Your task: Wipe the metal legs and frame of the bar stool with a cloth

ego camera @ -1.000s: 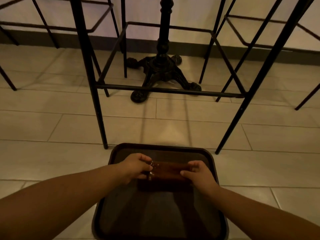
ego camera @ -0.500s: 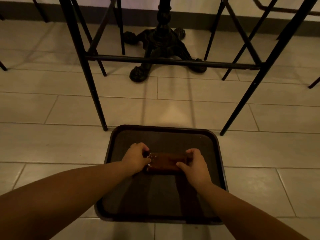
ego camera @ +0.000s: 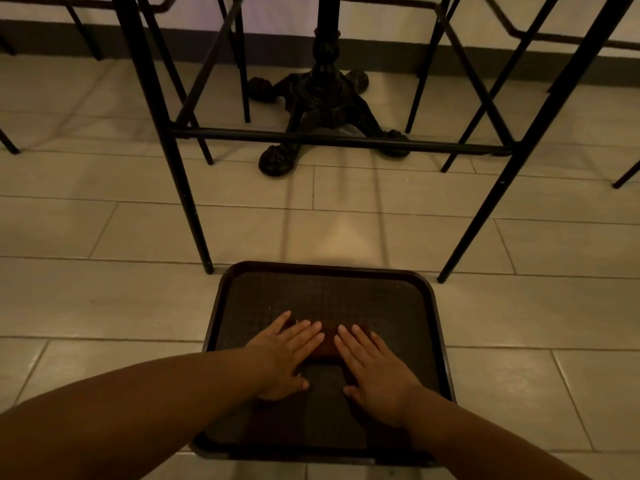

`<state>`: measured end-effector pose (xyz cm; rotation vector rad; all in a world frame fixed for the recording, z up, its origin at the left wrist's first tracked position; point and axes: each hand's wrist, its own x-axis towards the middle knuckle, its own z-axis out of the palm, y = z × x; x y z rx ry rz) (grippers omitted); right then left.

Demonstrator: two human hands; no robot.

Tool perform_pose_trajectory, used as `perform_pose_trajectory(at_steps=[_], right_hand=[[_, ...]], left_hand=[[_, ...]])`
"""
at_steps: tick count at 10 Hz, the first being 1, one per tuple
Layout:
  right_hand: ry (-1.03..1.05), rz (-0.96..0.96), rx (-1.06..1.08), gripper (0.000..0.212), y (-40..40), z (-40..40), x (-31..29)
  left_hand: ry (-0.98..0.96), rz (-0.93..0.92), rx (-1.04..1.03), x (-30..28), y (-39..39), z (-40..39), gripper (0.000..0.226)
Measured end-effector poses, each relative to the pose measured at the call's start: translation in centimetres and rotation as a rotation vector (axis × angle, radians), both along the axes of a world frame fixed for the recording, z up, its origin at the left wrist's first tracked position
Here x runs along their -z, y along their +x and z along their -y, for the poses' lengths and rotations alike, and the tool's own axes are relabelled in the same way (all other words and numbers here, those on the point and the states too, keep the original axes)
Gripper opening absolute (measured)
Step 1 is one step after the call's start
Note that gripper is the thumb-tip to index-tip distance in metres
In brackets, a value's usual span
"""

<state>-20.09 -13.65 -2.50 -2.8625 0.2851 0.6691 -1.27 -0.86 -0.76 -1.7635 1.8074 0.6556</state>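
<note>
A folded dark red cloth (ego camera: 327, 344) lies in the middle of a dark tray (ego camera: 322, 292) on the tiled floor. My left hand (ego camera: 287, 355) and my right hand (ego camera: 372, 365) lie flat on the cloth with straight fingers, side by side, covering most of it. Just beyond the tray stands the bar stool: its black metal left front leg (ego camera: 180, 188), right front leg (ego camera: 495, 195) and the crossbar (ego camera: 346, 140) joining them.
An ornate black cast-iron table base (ego camera: 322, 109) stands behind the stool's crossbar. Legs of other stools (ego camera: 627, 176) rise at the far left and right. A dark skirting board runs along the wall at the back.
Both hands gripped the ends of the cloth on the tray before. Now they lie flat on top of it with straight fingers. The view has tilted slightly.
</note>
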Motion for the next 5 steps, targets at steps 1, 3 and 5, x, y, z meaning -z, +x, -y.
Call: perform_pose_trajectory(at_steps=[1, 3, 5], right_hand=[[-0.034, -0.069, -0.035, 0.078, 0.4, 0.2, -1.0], [0.048, -0.129, 0.013, 0.069, 2.3, 0.3, -3.4], [0.278, -0.311, 0.121, 0.042, 4.6, 2.5, -6.7]], left_hand=[[0.075, 0.068, 0.034, -1.1, -0.6, 0.5, 0.085], [0.101, -0.013, -0.062, -3.4, -1.8, 1.9, 0.087], [0.216, -0.087, -0.103, -7.1, -0.1, 3.4, 0.035]])
